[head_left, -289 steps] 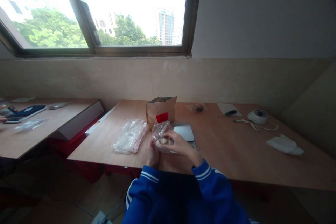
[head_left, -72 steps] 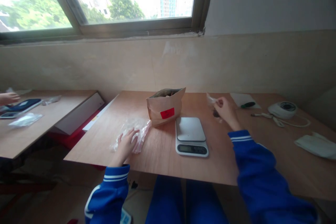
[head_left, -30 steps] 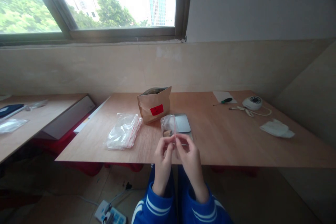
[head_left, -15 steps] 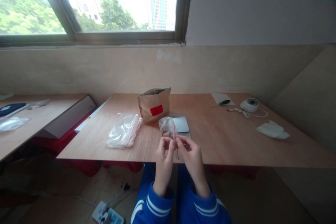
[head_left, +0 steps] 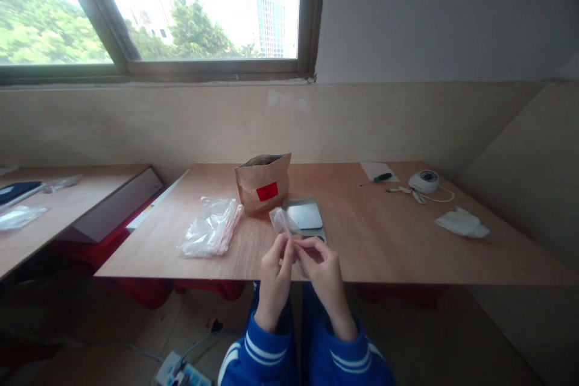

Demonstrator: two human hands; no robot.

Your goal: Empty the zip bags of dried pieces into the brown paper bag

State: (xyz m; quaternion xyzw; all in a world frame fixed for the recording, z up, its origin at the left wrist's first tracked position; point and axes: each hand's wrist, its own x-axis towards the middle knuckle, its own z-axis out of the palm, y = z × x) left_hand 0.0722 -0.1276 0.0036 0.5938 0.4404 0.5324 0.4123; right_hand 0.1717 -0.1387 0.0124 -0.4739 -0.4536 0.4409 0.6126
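Note:
Between my two hands is a small clear zip bag (head_left: 281, 221) with a red seal line, held above the table's front edge. My left hand (head_left: 277, 265) pinches it from the left, and my right hand (head_left: 320, 262) pinches it close by, fingertips nearly meeting. The contents of the bag are hidden behind my fingers. Just behind it lies a flat scale (head_left: 306, 215) with a silver plate. An open brown paper pouch (head_left: 263, 184) with a red label stands upright beyond. To the left lies a stack of clear zip bags (head_left: 210, 226).
On the right of the wooden table (head_left: 375, 241) are a white dome camera (head_left: 424, 181) with its cable, a green-handled screwdriver (head_left: 382, 177) on paper, and a crumpled white wrapper (head_left: 462, 222). A power strip (head_left: 183, 371) lies on the floor. Another table (head_left: 90, 193) stands left.
The zip bag has turned in my fingers, and its brown contents no longer show. Both hands have shifted slightly left in view, along with the whole scene.

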